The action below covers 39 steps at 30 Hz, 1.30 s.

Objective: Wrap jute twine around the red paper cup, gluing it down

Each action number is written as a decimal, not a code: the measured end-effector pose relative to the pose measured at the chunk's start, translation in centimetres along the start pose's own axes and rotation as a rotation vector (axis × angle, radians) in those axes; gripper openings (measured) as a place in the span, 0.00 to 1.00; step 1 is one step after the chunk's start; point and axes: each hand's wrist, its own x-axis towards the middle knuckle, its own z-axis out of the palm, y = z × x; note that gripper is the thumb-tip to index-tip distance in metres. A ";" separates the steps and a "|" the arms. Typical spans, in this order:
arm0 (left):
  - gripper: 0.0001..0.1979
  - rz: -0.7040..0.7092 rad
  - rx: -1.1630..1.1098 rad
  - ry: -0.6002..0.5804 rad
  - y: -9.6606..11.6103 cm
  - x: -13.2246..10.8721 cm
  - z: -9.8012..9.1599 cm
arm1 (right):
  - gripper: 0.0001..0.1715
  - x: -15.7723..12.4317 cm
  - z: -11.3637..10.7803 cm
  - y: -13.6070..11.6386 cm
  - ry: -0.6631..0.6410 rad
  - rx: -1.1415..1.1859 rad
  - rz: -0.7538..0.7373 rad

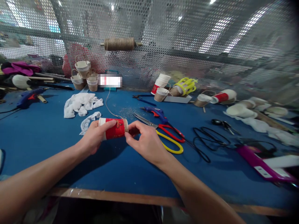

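Note:
My left hand [94, 137] is wrapped round a red and white paper cup [114, 132], which lies sideways above the table. Brown twine [126, 126] is wound in a narrow band at the cup's right end. My right hand [146, 140] is closed at that end, thumb and forefinger on the band; its fingertips are partly hidden. From the cup a loose strand of twine [106, 104] runs back toward the rear of the table. Scissors [161, 130] with red and yellow handles lie just beyond my right hand, beside a blue glue gun [155, 113].
A twine spool [119, 44] hangs on the perforated metal screen [149, 18]. White lace [81, 104] lies left of centre, near twine-covered cups [80, 82]. At right are black cable [205, 140], keys [225, 126] and a purple object [259, 163]. Another glue gun [30, 98] rests left.

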 end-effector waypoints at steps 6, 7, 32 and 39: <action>0.06 0.059 0.052 -0.045 -0.2 -0.2 0.0 | 0.02 0.0 -0.2 0.0 0.017 -0.021 0.011; 0.06 0.065 0.060 -0.044 -0.3 -0.2 -0.1 | 0.02 0.0 -0.2 0.1 0.016 -0.029 0.009; 0.13 -0.084 0.008 -0.302 1.5 0.1 -0.6 | 0.05 0.8 -2.1 0.1 -0.153 0.379 0.129; 0.07 0.045 0.142 -0.266 0.5 0.1 -0.8 | 0.08 1.1 -1.9 1.1 0.050 0.234 0.072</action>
